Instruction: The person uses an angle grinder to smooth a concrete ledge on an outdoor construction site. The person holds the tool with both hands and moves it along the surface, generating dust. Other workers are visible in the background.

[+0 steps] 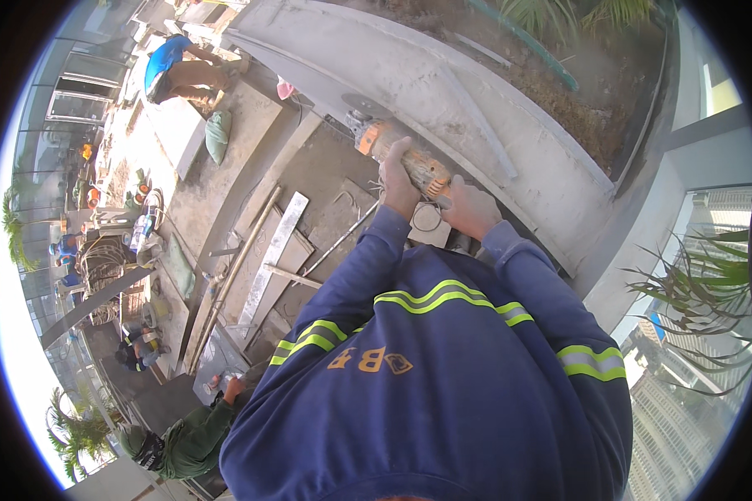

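Both my hands are closed around a dusty orange angle grinder [429, 174]. Its front body is gripped by my left hand [401, 182], just behind the head. My right hand [471, 209] wraps round the rear end of the tool. The grinder's disc [366, 105] lies at the edge of a pale concrete ledge [468, 79]; whether it touches the surface I cannot tell. Haze or dust hangs around the grinder's head. A looped cord [427, 219] shows between my forearms.
Long boards [274, 259] and a pole [241, 267] lie on the floor to the left. A person in green [196, 442] works close by at the lower left; another in blue [169, 63] bends over farther off. Soil [560, 92] lies beyond the ledge, and a spiky plant [710, 275] stands right.
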`<state>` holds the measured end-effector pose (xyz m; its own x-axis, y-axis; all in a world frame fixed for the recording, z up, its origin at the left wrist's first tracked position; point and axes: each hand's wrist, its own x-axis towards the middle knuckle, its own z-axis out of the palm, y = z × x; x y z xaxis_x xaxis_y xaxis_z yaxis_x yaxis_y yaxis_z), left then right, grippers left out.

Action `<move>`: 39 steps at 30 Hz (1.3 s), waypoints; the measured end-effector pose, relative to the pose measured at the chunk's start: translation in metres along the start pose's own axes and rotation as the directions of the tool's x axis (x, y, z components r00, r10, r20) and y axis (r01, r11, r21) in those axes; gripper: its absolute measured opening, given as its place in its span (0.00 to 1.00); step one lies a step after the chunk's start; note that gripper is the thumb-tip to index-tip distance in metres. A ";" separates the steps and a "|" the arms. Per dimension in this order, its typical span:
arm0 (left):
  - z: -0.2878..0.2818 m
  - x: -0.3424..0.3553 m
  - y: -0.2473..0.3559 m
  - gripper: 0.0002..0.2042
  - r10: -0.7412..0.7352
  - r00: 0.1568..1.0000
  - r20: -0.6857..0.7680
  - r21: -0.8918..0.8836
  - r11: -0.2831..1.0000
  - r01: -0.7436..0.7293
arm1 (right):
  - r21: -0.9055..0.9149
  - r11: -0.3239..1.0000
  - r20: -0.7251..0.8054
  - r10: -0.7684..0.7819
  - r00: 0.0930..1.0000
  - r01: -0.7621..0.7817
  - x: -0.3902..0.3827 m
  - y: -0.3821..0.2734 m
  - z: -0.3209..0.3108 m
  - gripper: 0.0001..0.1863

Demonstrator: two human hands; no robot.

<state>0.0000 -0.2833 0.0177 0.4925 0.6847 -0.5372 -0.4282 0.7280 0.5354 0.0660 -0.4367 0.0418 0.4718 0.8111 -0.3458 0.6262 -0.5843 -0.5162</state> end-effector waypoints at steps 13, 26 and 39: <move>0.000 -0.007 -0.001 0.12 0.032 0.999 0.034 0.051 0.998 -0.034 | 0.007 1.000 -0.003 0.015 1.000 -0.015 -0.010 -0.005 -0.007 0.20; -0.008 0.028 0.004 0.12 -0.010 0.998 0.055 0.014 1.000 0.009 | 0.033 0.999 -0.058 -0.036 0.998 0.038 0.019 0.002 0.010 0.22; -0.006 -0.009 -0.005 0.12 0.002 0.998 0.057 0.084 0.996 -0.007 | 0.066 0.998 -0.014 -0.019 1.000 0.020 -0.024 -0.001 -0.007 0.23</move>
<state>-0.0067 -0.2929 0.0154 0.5341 0.6834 -0.4977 -0.3663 0.7176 0.5923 0.0580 -0.4552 0.0558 0.4686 0.8214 -0.3250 0.5929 -0.5652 -0.5736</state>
